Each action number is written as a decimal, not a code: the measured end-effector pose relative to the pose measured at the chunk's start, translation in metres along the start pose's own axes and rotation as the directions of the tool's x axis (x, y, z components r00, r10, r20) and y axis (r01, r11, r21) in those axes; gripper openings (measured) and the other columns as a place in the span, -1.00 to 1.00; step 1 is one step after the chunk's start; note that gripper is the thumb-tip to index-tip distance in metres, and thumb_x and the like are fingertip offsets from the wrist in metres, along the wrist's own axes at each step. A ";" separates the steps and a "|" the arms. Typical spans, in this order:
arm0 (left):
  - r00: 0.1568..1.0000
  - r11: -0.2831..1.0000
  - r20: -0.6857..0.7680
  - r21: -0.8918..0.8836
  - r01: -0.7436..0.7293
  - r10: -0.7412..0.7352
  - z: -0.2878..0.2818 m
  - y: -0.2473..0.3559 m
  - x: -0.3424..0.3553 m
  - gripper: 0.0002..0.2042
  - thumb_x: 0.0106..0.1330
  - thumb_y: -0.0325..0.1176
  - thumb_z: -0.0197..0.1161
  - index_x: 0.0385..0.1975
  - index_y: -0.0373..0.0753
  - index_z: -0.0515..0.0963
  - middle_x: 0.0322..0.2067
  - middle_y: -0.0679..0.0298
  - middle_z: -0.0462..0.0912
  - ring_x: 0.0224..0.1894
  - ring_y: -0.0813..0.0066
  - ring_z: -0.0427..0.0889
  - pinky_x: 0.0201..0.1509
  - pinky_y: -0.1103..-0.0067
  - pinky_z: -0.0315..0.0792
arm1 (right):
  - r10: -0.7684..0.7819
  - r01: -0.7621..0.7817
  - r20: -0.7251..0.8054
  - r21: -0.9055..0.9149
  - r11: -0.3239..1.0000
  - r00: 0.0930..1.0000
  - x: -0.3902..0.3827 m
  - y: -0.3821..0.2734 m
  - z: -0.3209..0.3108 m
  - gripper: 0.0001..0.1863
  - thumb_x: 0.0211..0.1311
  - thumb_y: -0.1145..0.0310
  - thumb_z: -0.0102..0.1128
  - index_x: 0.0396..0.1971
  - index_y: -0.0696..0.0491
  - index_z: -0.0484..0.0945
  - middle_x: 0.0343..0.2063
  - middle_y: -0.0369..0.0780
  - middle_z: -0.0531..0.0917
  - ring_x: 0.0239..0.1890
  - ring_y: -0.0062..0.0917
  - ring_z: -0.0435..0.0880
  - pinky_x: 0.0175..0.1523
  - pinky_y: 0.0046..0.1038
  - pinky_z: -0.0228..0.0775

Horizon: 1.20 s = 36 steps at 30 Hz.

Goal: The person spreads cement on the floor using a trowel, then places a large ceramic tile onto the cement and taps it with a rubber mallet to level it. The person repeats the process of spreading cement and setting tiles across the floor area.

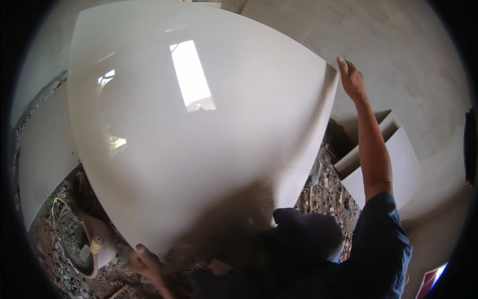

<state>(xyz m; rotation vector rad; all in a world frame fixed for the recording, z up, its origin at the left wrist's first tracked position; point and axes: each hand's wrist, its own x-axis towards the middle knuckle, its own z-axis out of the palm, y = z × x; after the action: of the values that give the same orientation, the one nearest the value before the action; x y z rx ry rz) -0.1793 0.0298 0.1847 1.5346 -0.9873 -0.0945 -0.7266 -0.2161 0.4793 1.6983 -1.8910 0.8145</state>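
Observation:
A large glossy white tile [239, 129] fills the middle of the head view, its shiny face reflecting bright window shapes. At its near left corner, my left hand [147, 266] grips the edge, thumb up by the face; its other fingers are partly hidden in shadow. My right arm reaches out to the far right corner, where my right hand [351, 78] is closed at the edge. How far its fingers wrap behind the tile cannot be seen.
A bucket [102, 234] of grey mortar, with a trowel handle [96, 244] over it, stands at the lower left. Another pale tile [45, 144] lies at the left. Rubble [323, 192] covers the ground. White tiles or boards [383, 169] lean against the grey wall [408, 65].

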 end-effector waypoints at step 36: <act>0.876 0.884 0.127 0.131 0.450 -0.465 0.035 -0.081 0.037 -0.45 0.39 0.07 -0.05 -0.59 -0.37 0.44 -0.79 0.22 0.33 -0.66 0.48 0.34 -0.57 0.43 0.27 | 0.437 -0.676 0.521 0.492 0.548 0.733 -0.337 0.028 0.221 -0.27 0.26 -0.20 0.04 0.04 0.23 0.52 -0.21 -0.11 0.65 -0.21 -0.43 0.58 -0.10 -0.37 0.46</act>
<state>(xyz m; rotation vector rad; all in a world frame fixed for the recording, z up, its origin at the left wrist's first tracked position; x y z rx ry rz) -0.1340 -0.0295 0.1253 1.8517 -0.7355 -0.5160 -0.7019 -0.1287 0.0856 1.6431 -2.7013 1.7234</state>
